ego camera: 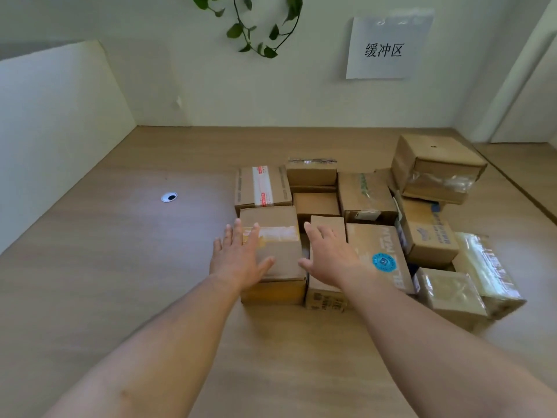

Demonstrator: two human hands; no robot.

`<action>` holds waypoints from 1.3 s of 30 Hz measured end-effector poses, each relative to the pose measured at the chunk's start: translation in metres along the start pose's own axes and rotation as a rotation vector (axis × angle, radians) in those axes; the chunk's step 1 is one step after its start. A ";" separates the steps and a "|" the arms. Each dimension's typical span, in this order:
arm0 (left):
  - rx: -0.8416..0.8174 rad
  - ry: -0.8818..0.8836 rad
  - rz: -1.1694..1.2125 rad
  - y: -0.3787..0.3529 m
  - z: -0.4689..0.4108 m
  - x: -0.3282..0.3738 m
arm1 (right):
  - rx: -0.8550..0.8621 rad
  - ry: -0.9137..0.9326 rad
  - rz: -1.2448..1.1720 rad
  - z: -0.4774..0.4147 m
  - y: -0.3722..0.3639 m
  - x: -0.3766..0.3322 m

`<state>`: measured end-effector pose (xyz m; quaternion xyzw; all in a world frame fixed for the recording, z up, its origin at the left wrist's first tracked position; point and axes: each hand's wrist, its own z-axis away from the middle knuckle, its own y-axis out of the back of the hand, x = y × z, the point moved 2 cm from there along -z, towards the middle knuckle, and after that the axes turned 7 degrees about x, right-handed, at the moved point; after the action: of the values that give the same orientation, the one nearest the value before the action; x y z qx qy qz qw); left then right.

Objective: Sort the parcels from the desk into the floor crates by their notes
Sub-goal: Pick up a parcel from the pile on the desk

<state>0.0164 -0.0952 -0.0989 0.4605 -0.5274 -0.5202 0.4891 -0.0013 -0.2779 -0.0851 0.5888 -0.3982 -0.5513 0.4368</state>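
Several brown cardboard parcels are packed together on the right half of the wooden desk (120, 267). The nearest one, a taped brown box (283, 254), stands at the group's front left corner. My left hand (238, 257) hovers at its left side with fingers spread, holding nothing. My right hand (327, 256) is spread open over a narrow box (327, 292) just right of it. A box with a blue round sticker (379, 257) lies beside my right wrist. No floor crates are in view.
A box with red-and-white tape (262, 187) sits behind the nearest box. One larger box (437, 167) is stacked on others at the back right. Two plastic-wrapped parcels (452, 294) lie at the front right. A cable hole (169, 197) is at the left. A paper sign (385, 46) hangs on the wall.
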 end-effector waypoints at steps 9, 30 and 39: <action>-0.193 0.158 0.353 -0.022 -0.040 -0.028 | -0.181 -0.114 -0.106 -0.065 -0.034 -0.017; 0.069 0.495 0.993 0.017 0.039 -0.040 | -0.020 -0.218 -0.542 -0.009 -0.002 -0.033; 0.182 0.622 1.142 0.039 0.119 -0.035 | -0.024 -0.161 -0.609 0.056 0.010 -0.054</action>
<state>-0.0974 -0.0473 -0.0585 0.2764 -0.5649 0.0253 0.7771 -0.0611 -0.2337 -0.0597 0.6300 -0.2302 -0.7066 0.2256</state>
